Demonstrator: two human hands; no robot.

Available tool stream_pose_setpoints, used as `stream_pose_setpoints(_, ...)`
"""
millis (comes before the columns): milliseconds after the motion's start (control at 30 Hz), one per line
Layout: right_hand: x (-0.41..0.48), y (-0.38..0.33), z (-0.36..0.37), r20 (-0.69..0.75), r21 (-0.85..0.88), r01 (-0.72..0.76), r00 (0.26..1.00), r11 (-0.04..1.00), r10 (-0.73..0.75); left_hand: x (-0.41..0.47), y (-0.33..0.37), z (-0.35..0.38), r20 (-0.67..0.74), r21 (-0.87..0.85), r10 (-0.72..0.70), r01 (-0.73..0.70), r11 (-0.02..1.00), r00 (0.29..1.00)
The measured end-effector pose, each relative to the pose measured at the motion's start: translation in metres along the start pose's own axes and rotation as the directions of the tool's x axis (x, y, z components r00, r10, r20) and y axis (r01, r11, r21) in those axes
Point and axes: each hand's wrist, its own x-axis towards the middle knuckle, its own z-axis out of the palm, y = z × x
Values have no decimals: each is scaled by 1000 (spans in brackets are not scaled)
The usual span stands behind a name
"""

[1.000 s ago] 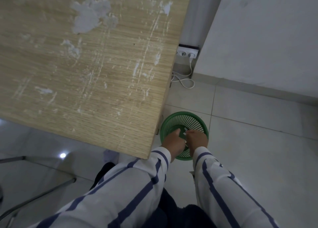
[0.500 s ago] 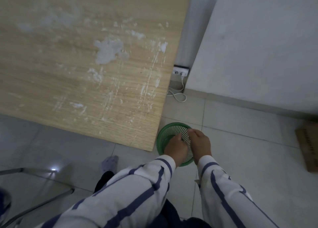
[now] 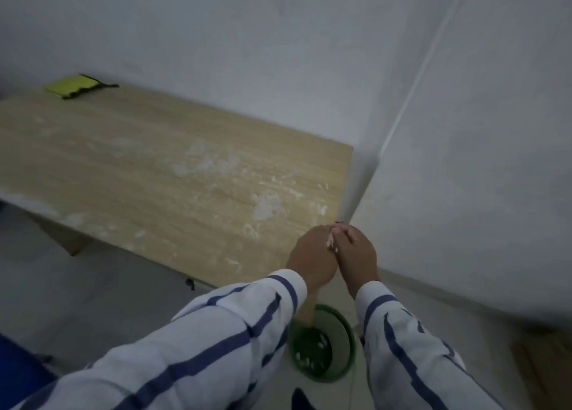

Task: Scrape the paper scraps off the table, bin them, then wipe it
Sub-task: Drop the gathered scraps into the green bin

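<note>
My left hand (image 3: 311, 255) and my right hand (image 3: 356, 255) are held close together above the near right corner of the wooden table (image 3: 154, 168). White paper scraps (image 3: 330, 242) show between the fingertips, where my left hand pinches them. My right hand is curled round a thin tool whose dark tip (image 3: 340, 222) pokes out above it; the blur hides the rest. More white paper residue (image 3: 266, 207) is stuck on the tabletop near that corner. Below my hands, the green bin (image 3: 343, 332) stands on the floor with white scraps in it.
A yellow cloth (image 3: 72, 86) lies at the table's far left corner against the wall. White walls close in behind and to the right of the table. A brown box (image 3: 544, 366) sits on the tiled floor at the right.
Both hands have risen from inside the green bin to table height at the near right corner. The view has tilted up, and the far wall and yellow cloth are now in sight.
</note>
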Motion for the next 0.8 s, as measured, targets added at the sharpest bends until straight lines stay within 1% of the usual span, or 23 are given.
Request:
stream_pose_setpoints(133,14,-57,47,138,-137,187,976,973,-168,21,-32,-83,-77,124,-31,40,991,997)
stream_pose_setpoints(200,27,-76,81,197,-198,258,955,945,-220,34,-52,-124,-136,152,-35,56,987,990)
stream_pose_setpoints(367,67,-126,190,299,-257,385,904,887,-306,68,-121,-232,-226,216,-72,122,969,971)
stream_pose_setpoints(467,85,-158,261,341,-264,387,894,883,-289,85,-169,-297,-249,252,-115,179,951,962)
stream_pose_setpoints(600,99,-194,347,382,-272,374,888,887,-258,104,-225,-378,-233,321,-160,231,918,959)
stream_pose_setpoints(700,107,-215,396,415,-275,374,877,885,-242,121,-259,-426,-242,339,-193,269,902,951)
stream_pose_setpoints(800,119,-230,432,466,-282,389,854,877,-229,142,-289,-460,-248,319,-248,321,892,936)
